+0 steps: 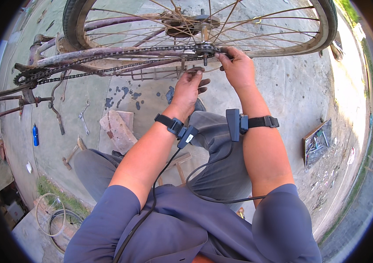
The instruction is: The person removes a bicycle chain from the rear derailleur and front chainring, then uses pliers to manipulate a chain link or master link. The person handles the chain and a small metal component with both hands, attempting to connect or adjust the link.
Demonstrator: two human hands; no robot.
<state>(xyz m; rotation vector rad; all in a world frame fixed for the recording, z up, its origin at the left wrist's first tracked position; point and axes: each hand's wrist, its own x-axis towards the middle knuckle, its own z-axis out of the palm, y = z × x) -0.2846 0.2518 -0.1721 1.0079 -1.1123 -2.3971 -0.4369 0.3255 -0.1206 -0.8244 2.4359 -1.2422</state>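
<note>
A bicycle wheel [330, 26] with rusty spokes lies across the top of the view, beside a worn purple bicycle frame [70, 58]. A dark bicycle chain [107, 53] runs from the front chainring [21, 79] to the small sprocket [205, 48] at the wheel's hub. My right hand [240, 69] is closed at the sprocket's right side, its fingertips pinching at the chain there. Just below the axle is my left hand [188, 90], thumb and forefinger pinched together by a thin metal piece, other fingers loosely bent. What it pinches is hard to make out.
On the concrete left lie a wrench [84, 117], a blue bottle [35, 135] and a hammer [66, 163]. A broken slab [117, 131] sits before my left knee. A tool tray [317, 144] stands to the right. Wheel rims [41, 215] lie at lower left.
</note>
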